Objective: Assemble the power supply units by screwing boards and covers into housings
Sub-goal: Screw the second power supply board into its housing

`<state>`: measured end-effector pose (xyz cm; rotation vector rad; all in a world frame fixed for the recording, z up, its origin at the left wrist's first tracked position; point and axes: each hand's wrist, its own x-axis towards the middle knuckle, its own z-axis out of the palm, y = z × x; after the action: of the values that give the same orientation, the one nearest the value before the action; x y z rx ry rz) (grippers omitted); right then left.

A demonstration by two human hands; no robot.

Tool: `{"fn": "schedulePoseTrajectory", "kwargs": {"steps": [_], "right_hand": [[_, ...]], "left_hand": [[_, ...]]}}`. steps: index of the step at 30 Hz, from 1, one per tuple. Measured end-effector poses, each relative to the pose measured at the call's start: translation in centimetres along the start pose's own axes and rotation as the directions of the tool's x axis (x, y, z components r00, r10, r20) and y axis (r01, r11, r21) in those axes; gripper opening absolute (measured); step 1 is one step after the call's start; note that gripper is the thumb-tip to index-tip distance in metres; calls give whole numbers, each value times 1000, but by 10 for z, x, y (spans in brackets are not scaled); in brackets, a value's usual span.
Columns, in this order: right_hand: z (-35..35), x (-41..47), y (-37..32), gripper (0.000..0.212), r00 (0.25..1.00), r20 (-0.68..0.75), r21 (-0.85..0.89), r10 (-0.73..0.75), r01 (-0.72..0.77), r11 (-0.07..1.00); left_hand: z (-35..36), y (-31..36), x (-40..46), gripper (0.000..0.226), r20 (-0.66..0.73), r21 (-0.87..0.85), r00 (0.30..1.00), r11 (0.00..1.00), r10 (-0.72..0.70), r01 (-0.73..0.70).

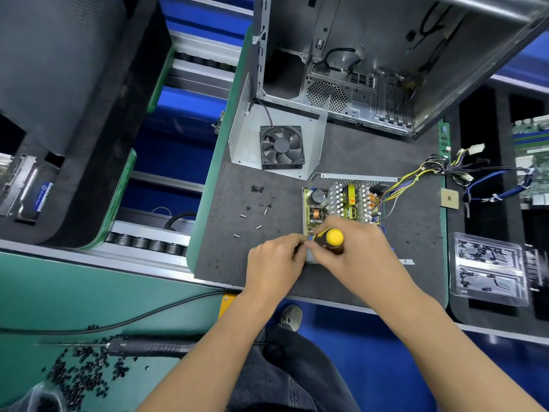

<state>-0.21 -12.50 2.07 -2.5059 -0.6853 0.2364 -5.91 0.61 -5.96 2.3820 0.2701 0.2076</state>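
Dark worktop (pixel 371 156) carries everything. Big open computer case (pixel 371 55) lies at the back, w/ a bent metal cover (pixel 246 138) just in front, black fan (pixel 281 147) set in it. Nearer the person sits the power supply housing (pixel 356 177), circuit board (pixel 341 203) inside, wire bundle (pixel 416 173) trailing off to the right. Right hand (pixel 356 248) has fingers curled round a yellow-black screwdriver (pixel 329 239) at the housing's near left corner. Left hand (pixel 276 260) beside it, fingertips pinched at the tip area; what they hold, can't tell. Loose screws (pixel 257 203) scattered left of the housing
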Motion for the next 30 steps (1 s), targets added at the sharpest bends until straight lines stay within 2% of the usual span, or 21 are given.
{"fn": "schedulePoseTrajectory", "kwargs": {"steps": [5, 10, 13, 15, 18, 20, 22, 24, 26, 27, 28, 30], "right_hand": [[1, -1, 0, 41, 994, -88, 1, 59, -59, 998], [4, -3, -5, 42, 986, -147, -63, 73, -83, 995], [2, -4, -7, 39, 988, -68, 41, 138, -135, 990], [-5, -8, -10, 49, 995, -31, 105, 99, -96, 990], [-20, -11, -14, 50, 994, -36, -94, -106, 103, 990], [-28, -8, -19, 33, 969, 5, -239, -246, 240, 941], [-33, -4, -25, 19, 949, 70, -316, -308, 314, 895], [-37, 1, -30, 25, 960, 120, -409, -252, 280, 869], [-41, 10, -34, 31, 970, 194, -628, -147, 237, 741], [-42, 12, -37, 31, 966, 241, -704, -90, 238, 670], [-41, 14, -37, 26, 958, 287, -727, -22, 233, 646], [-41, 15, -34, 21, 921, 384, -655, 59, 227, 721]], "left_hand": [[3, -1, -1, 11, 12, -10, 1000, 1000, -11, 11], [6, -5, -1, 7, -14, 18, 999, 999, 45, -45], [6, -5, 0, 11, -56, 55, 994, 994, 97, -94], [5, -5, 1, 9, -91, 82, 987, 989, 134, -127], [7, -6, 2, 7, -115, 72, 980, 986, 160, -152], [9, -7, 2, 6, -106, 53, 983, 988, 147, -142], [9, -7, 1, 5, -88, 39, 987, 990, 136, -133], [8, -4, 0, 12, -57, 18, 992, 994, 112, -112], [5, -3, -1, 12, -35, 3, 997, 997, 76, -76], [4, -3, -2, 11, -12, -8, 999, 999, 35, -35], [3, -4, -3, 11, 23, -16, 1000, 1000, -19, 19], [1, -9, -6, 16, 96, -21, 990, 994, -102, 105]]}}
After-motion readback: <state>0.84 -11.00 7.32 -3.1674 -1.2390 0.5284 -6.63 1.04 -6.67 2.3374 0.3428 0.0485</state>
